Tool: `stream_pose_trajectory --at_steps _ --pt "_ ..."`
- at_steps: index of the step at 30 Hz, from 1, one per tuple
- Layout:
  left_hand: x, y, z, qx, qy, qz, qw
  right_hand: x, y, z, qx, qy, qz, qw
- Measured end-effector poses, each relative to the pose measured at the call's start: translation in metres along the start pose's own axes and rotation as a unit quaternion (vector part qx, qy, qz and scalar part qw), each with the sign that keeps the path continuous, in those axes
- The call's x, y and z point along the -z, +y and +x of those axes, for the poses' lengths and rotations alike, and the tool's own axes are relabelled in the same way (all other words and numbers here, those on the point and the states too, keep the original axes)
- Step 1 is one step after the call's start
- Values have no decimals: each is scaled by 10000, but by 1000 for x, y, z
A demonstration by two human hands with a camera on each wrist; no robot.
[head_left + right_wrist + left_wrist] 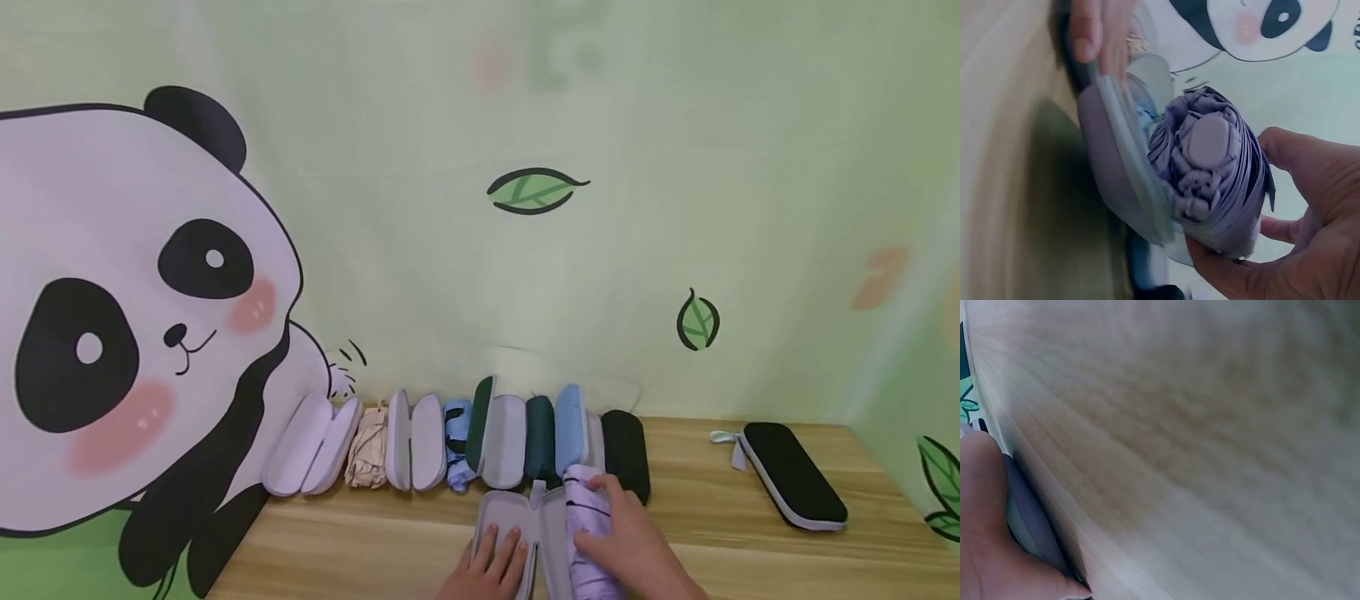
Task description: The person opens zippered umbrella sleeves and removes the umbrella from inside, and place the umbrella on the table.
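A folded lavender umbrella (588,525) is gripped by my right hand (633,533), fingers and thumb around its sides. Seen end-on in the right wrist view, the umbrella (1210,169) shows its pale handle end and bunched fabric. It is over the right half of an opened grey zip case (553,533) on the table. My left hand (491,571) rests with its fingers extended on the inside of the case's left half. In the left wrist view, the left thumb (1029,575) lies along the case's outer edge (1032,512).
Along the back stands a row of opened cases and folded umbrellas, among them a beige umbrella (367,450), a blue umbrella (457,442), a dark green umbrella (540,437) and a black one (627,450). A black zipped case (795,475) lies at the right. Behind hangs a panda-printed cloth (420,250).
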State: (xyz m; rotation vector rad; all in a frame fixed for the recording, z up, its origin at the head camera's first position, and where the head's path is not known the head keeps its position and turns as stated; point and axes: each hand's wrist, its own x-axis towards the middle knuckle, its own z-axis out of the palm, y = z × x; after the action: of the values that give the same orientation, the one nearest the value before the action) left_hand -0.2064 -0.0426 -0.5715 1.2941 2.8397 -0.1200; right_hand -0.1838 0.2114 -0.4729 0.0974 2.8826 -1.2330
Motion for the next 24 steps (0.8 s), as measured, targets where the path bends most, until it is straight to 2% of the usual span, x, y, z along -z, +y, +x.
stream_pose_trajectory --at_steps 1,4,10,18,21,24 --pt "1 1 -1 52 -92 -83 9999 5 -1 -2 -53 63 104 9999" --pt "3 0 -2 7 -45 -79 10000 21 -1 -5 -172 211 159 9995" --pt "11 -2 -1 168 -396 -412 9982 38 18 -7 -458 37 -358 9983" --pt "12 -2 -2 186 -499 -262 9982 21 50 -6 -375 -327 -739 9960" --pt "10 0 -2 168 -627 -338 9973 14 57 -6 -473 -616 -822 9936" --pt "7 0 -3 136 -545 -294 9980 10 60 -7 -484 -796 -902 9916"
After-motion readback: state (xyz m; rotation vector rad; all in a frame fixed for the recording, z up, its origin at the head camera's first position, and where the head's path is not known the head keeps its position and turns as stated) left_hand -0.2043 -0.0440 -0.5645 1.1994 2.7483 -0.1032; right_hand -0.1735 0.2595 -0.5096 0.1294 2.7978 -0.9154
